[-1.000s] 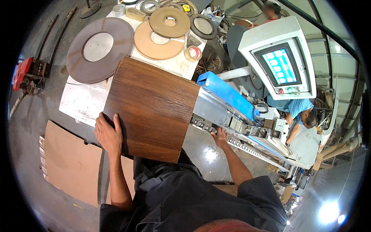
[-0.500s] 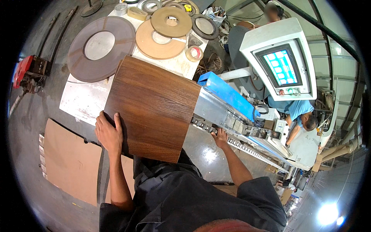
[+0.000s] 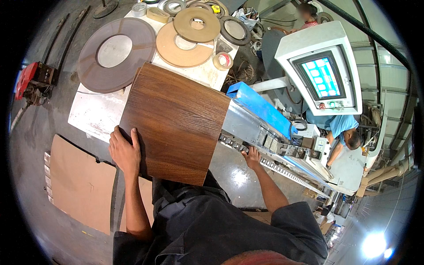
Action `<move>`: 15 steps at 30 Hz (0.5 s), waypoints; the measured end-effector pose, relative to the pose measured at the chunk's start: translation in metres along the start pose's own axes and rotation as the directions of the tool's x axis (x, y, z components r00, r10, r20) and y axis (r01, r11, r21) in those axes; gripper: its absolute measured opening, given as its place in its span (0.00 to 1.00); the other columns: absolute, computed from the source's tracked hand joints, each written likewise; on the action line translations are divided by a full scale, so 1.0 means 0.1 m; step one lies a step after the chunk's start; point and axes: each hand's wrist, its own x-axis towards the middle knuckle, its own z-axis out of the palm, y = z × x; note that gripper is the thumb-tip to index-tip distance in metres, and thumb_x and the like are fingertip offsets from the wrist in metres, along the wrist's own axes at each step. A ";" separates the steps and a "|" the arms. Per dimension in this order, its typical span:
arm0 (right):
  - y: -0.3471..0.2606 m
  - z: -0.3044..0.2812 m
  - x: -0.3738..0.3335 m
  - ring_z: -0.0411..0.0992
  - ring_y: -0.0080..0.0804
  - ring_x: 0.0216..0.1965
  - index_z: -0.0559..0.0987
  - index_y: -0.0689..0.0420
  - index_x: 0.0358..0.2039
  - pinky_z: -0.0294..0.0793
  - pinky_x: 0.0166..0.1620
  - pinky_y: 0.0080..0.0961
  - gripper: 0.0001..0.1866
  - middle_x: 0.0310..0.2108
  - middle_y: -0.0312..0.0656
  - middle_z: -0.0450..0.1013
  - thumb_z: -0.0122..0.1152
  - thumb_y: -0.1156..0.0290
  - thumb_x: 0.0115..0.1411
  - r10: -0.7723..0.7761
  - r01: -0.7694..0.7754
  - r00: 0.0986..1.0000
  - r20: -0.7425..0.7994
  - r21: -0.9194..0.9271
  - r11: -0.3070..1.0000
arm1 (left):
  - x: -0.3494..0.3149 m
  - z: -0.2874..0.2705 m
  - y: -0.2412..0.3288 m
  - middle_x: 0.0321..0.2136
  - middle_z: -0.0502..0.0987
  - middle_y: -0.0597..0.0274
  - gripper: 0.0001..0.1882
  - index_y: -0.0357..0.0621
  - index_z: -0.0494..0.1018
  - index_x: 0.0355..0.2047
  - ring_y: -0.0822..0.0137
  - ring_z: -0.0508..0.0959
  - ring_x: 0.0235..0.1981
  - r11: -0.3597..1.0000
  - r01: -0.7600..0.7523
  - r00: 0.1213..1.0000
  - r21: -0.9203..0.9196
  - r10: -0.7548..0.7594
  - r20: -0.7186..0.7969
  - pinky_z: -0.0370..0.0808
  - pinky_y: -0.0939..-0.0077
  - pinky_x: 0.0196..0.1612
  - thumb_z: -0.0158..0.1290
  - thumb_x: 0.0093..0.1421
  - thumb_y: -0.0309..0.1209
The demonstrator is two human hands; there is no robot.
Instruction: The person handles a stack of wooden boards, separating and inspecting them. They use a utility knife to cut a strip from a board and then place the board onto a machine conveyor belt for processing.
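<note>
A stack of dark brown wood-grain panels (image 3: 176, 123) lies in front of me, its upper part over the white table and its near edge over my lap. My left hand (image 3: 126, 150) rests against the left edge of the panels, thumb apart from the stretched fingers. To the right of the stack, my right hand (image 3: 251, 157) rests on the chain-like conveyor rail (image 3: 282, 171) along the machine's near side. Its fingers lie on the rail with the thumb apart, and I see nothing held in it.
Edge-banding rolls (image 3: 88, 62) and a tape roll (image 3: 222, 61) lie on the white table (image 3: 95, 112). A control panel (image 3: 324, 75) with a lit screen stands above the blue-topped machine (image 3: 265, 110). One person (image 3: 342, 130) leans over the machine; another (image 3: 309, 20) is behind. Brown boards (image 3: 81, 185) lie lower left.
My hands and the panels keep their places. The person at the back has shifted slightly, and a red-striped garment now shows there.
</note>
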 end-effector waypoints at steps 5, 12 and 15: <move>0.02 0.04 0.01 0.64 0.58 0.69 0.68 0.56 0.68 0.56 0.71 0.63 0.43 0.67 0.53 0.66 0.53 0.31 0.70 0.004 -0.005 1.000 -0.026 -0.013 1.000 | 0.00 0.03 -0.02 0.54 0.79 0.44 0.33 0.32 0.71 0.63 0.44 0.77 0.57 1.000 -0.010 1.000 0.004 0.010 -0.006 0.72 0.52 0.60 0.55 0.72 0.51; 0.07 0.08 0.01 0.65 0.60 0.67 0.69 0.56 0.66 0.59 0.68 0.66 0.44 0.64 0.55 0.67 0.51 0.29 0.69 -0.060 0.061 0.995 -0.085 0.010 0.998 | 0.00 0.07 -0.05 0.55 0.79 0.45 0.33 0.32 0.71 0.62 0.44 0.77 0.57 1.000 -0.017 1.000 0.001 0.017 -0.011 0.72 0.51 0.60 0.55 0.72 0.51; 0.08 0.09 0.01 0.65 0.59 0.67 0.69 0.55 0.66 0.58 0.69 0.65 0.42 0.64 0.54 0.68 0.50 0.29 0.70 -0.048 0.046 0.996 -0.077 -0.016 0.999 | 0.00 0.05 -0.03 0.55 0.79 0.44 0.33 0.32 0.71 0.62 0.44 0.77 0.57 1.000 -0.018 1.000 -0.006 0.018 -0.011 0.72 0.51 0.60 0.55 0.72 0.51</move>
